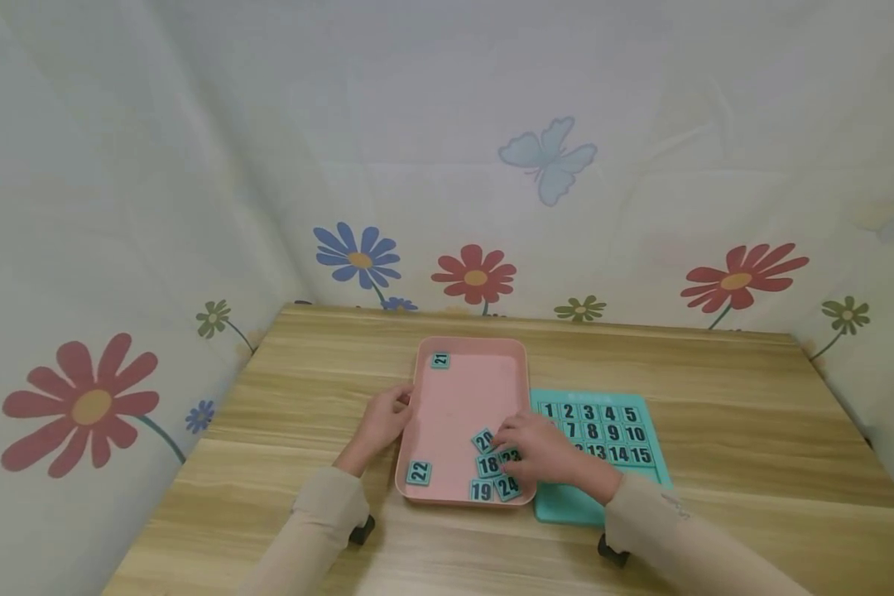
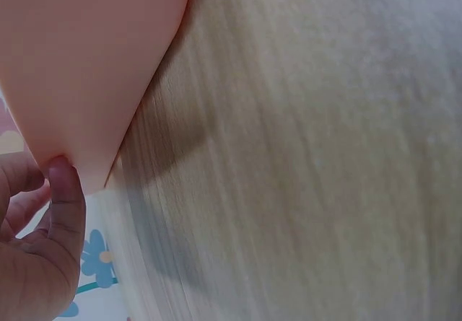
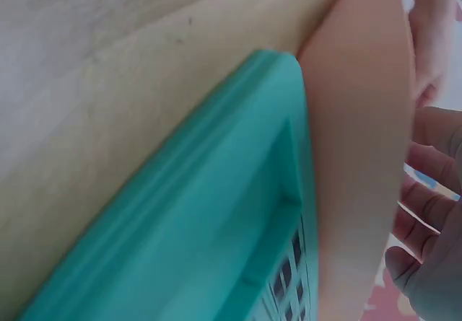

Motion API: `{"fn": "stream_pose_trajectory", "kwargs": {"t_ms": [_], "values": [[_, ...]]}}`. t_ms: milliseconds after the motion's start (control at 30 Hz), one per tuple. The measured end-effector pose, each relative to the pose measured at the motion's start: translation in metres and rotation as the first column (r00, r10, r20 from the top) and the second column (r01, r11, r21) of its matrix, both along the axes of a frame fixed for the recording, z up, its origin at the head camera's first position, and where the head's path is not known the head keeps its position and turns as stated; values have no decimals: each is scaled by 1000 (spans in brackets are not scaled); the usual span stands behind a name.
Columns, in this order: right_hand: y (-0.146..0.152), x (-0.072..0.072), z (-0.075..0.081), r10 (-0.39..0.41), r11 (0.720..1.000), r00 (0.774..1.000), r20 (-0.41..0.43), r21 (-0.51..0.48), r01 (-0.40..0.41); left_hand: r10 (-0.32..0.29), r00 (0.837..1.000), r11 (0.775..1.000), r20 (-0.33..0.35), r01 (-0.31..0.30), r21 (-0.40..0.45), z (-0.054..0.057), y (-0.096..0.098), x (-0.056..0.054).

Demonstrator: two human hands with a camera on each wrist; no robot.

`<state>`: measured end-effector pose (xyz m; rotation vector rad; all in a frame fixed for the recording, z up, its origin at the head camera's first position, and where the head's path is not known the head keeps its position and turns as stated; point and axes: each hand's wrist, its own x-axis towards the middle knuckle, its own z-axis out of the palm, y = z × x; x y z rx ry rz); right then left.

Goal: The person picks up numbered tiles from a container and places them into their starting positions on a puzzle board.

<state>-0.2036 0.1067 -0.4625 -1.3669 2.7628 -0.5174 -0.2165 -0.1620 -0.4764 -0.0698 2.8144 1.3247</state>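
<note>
A pink tray [image 1: 462, 406] lies on the table, holding several teal number tiles. My left hand [image 1: 386, 419] pinches the tray's left rim, its thumb [image 2: 66, 191] against the outer wall. Over the tray's near right corner, my right hand [image 1: 540, 447] reaches down with spread, bent fingers at the tile 23 [image 1: 510, 456]. Close to its fingertips lie the tiles 20 [image 1: 483, 441], 18 [image 1: 487, 465], 19 [image 1: 481, 491] and 24 [image 1: 507, 487]. In the right wrist view the tray wall [image 3: 361, 141] hides those fingertips. Tile 21 [image 1: 440, 360] sits at the far left, tile 22 [image 1: 419, 473] at the near left.
Right of the tray is a teal number board [image 1: 566, 505], with numbers up to 15 in its upper rows and a bare recess below; my right forearm partly covers it. The wooden table [image 1: 752, 463] meets a flowered cloth backdrop [image 1: 417, 124] at the back.
</note>
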Motion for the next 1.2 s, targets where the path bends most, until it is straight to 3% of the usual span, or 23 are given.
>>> {"fn": "stream_pose_trajectory", "kwargs": {"t_ms": [167,333,967,1200], "values": [[-14,-1,-10,5,995,1000,-7,103,-4,-5,1000,1000,-11,5,-6,-1,-1,0],[-22,1,-12,-39,985,999,29,171,33,2,1000,1000,12,-2,2,-1,0,-1],[-33,1,-7,-183,973,973,143,169,158,1,1000,1000,18,-1,11,1,0,0],[-40,0,-5,-252,959,948,193,182,218,2,1000,1000,21,-3,23,0,-1,-1]]}}
